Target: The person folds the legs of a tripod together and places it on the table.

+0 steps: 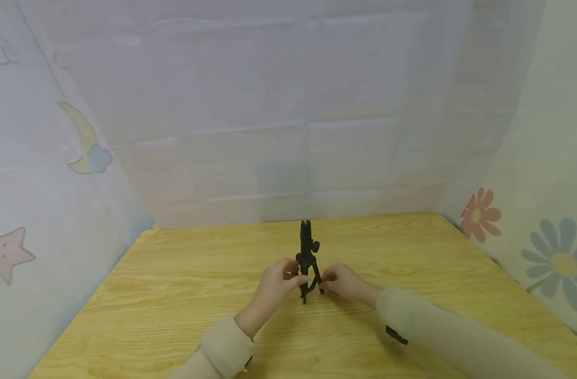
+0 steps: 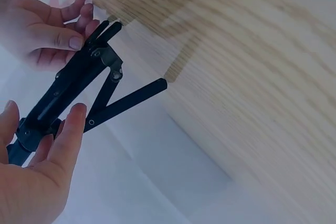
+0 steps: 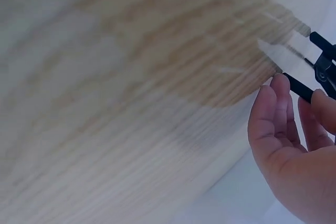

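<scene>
A small black tripod (image 1: 306, 250) stands on the wooden table with some legs spread and a clamp-like head at its top. My left hand (image 1: 275, 287) holds it from the left, thumb and fingers on either side of its body (image 2: 65, 90). From the right, my right hand (image 1: 346, 282) pinches the lower part of one leg (image 3: 298, 87) between thumb and fingers. One leg (image 2: 131, 102) juts outward with a hinged brace in the left wrist view. The right wrist view cuts off most of the tripod at its edge.
Wood-grain table (image 1: 198, 273) lies under both hands. A pale cloth wall (image 1: 288, 105) rises behind it, with printed cloth on the left and right sides. Both forearms wear light sleeves, and a dark strap (image 1: 396, 335) hangs below the right cuff.
</scene>
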`<state>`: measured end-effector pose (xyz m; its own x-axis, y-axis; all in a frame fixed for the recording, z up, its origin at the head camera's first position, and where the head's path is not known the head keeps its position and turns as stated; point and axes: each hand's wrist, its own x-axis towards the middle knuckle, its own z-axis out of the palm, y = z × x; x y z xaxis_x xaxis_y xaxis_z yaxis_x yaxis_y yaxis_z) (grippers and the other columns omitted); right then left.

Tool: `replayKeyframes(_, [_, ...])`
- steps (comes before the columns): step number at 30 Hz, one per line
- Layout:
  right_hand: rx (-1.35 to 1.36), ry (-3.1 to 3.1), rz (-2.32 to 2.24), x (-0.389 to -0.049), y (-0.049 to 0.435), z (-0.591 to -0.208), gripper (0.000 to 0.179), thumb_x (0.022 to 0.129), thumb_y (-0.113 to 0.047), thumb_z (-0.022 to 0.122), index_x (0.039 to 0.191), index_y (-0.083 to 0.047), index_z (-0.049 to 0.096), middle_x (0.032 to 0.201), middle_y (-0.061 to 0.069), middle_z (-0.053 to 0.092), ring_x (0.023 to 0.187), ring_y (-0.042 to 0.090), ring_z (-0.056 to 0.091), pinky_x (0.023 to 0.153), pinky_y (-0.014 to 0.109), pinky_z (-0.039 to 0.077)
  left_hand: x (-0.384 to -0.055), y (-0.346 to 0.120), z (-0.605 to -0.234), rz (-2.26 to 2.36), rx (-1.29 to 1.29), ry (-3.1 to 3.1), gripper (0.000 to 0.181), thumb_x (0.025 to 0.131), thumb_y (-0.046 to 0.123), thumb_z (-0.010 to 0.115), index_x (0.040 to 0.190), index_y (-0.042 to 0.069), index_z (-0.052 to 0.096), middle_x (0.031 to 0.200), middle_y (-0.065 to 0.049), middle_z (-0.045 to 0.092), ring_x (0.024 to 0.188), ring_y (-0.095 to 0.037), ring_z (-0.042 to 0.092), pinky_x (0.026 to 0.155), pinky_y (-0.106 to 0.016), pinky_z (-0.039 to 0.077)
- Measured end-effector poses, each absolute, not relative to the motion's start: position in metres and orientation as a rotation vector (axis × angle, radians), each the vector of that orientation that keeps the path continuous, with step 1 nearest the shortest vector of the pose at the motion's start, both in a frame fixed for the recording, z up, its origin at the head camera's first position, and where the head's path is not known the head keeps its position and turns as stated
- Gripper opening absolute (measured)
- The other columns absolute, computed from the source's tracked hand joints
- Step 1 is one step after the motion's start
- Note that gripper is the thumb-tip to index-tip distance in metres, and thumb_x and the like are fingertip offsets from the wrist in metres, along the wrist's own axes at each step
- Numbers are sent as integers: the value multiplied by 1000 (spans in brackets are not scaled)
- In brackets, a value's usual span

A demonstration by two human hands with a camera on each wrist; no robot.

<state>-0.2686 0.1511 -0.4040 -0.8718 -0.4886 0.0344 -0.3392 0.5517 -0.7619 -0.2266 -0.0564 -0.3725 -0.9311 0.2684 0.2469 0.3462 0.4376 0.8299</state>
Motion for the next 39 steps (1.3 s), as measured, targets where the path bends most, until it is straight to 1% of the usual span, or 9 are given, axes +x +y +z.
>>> replayKeyframes(7, [-747, 2589, -1248, -257, 151, -402, 14, 90, 2, 65, 76, 3, 67, 65, 3, 61, 57, 10, 51, 51, 24, 44, -229, -50, -374, -1503, -543, -2589, 27, 90, 14, 71, 109, -5, 66, 101, -13, 69, 94, -29, 66, 77, -39, 56])
replayKeyframes(14, [-771, 2537, -1283, -254, 145, -399, 12, 88, 2, 67, 76, 4, 66, 67, 3, 62, 58, 10, 51, 51, 21, 44, -238, -50, -375, -1493, -512, -2569, 18, 91, 6, 68, 105, -5, 68, 99, -15, 71, 92, -28, 68, 74, -34, 57])
replayKeyframes(20, [-753, 2521, -1250, -262, 140, -403, 11, 87, -1, 70, 77, 0, 65, 69, -1, 59, 59, 11, 52, 52, 24, 46, -244, -54, -375, -1444, -509, -2552, 13, 90, 2, 67, 99, -7, 69, 97, -18, 71, 91, -29, 69, 72, -34, 57])
replayKeyframes(23, [-772, 2510, -1232, -267, 137, -404, 11, 87, -2, 71, 77, 0, 65, 69, -2, 58, 60, 11, 52, 54, 24, 46, -249, -55, -376, -1416, -520, -2550, 11, 90, 1, 67, 97, -8, 68, 95, -20, 71, 89, -30, 70, 72, -34, 57])
replayKeyframes(27, [-813, 2510, -1212, -275, 133, -408, 12, 87, -3, 70, 77, 0, 65, 68, -1, 58, 60, 11, 52, 54, 23, 47, -256, -59, -379, -1354, -543, -2554, 10, 90, 2, 67, 94, -7, 68, 91, -18, 72, 84, -28, 70, 68, -33, 57])
replayKeyframes(32, [-890, 2483, -1209, -281, 131, -409, 13, 89, -4, 69, 76, 0, 66, 65, -1, 59, 57, 10, 53, 52, 25, 49, -262, -61, -380, -1275, -565, -2565, 10, 91, 4, 67, 92, -6, 68, 88, -16, 72, 80, -24, 69, 67, -32, 56])
replayKeyframes(34, [-949, 2476, -1197, -288, 132, -416, 16, 91, -8, 69, 76, -3, 67, 64, -4, 57, 55, 7, 52, 50, 24, 47, -263, -62, -380, -1276, -562, -2568, 11, 90, 5, 67, 92, -6, 69, 88, -16, 72, 80, -24, 69, 67, -33, 57])
replayKeyframes(36, [-952, 2471, -1183, -291, 131, -415, 16, 90, -9, 69, 75, -5, 67, 63, -6, 57, 54, 6, 52, 49, 24, 46, -264, -62, -380, -1287, -556, -2568, 11, 90, 5, 67, 92, -7, 69, 89, -17, 72, 81, -25, 69, 68, -34, 57])
replayKeyframes(39, [-906, 2480, -1143, -296, 129, -416, 15, 90, -9, 70, 75, -6, 67, 63, -5, 57, 52, 7, 51, 47, 24, 45, -267, -63, -379, -1301, -536, -2572, 12, 90, 5, 68, 92, -7, 69, 89, -17, 72, 83, -27, 69, 70, -36, 57])
